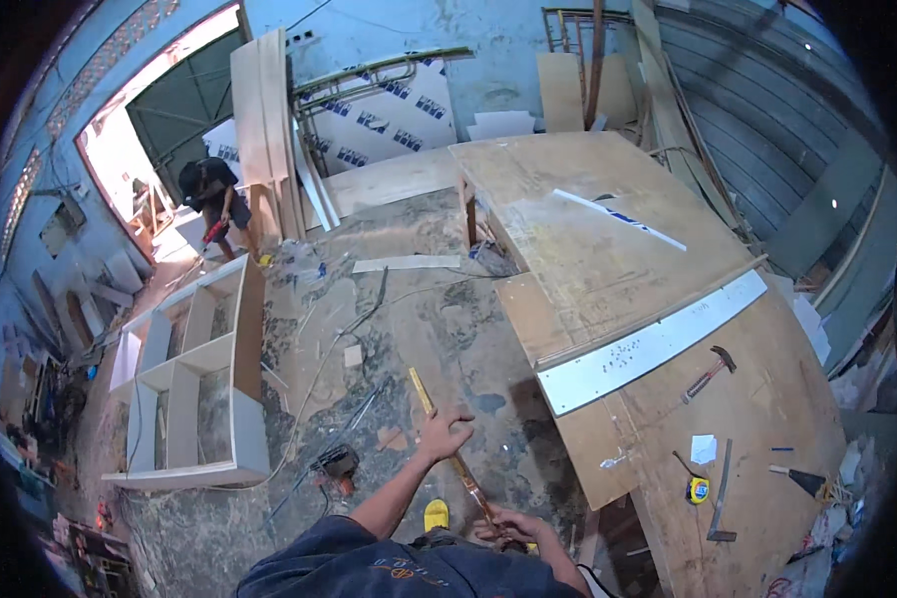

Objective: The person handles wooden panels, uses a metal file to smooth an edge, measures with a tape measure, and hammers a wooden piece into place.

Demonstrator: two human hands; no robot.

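Note:
A long, narrow yellow strip (421, 389) slants up and away in front of my body; its lower part shows brown and whitish patches, and its exact kind is unclear. My left hand (443, 435) is closed around it partway along, fingers curled over it. Near my waist my right hand (509, 525) grips its lower end, partly hiding that end. Below the strip lies the stained floor, where the tip of a yellow shoe (436, 514) shows between my arms.
To my right, a wooden worktable (767, 399) carries a white perforated panel (658, 344), a hammer (710, 376) and a tape measure (698, 489). A white shelf frame (197, 379) lies left. Cables and a power tool (339, 466) are on the floor. Another person (212, 199) bends beyond.

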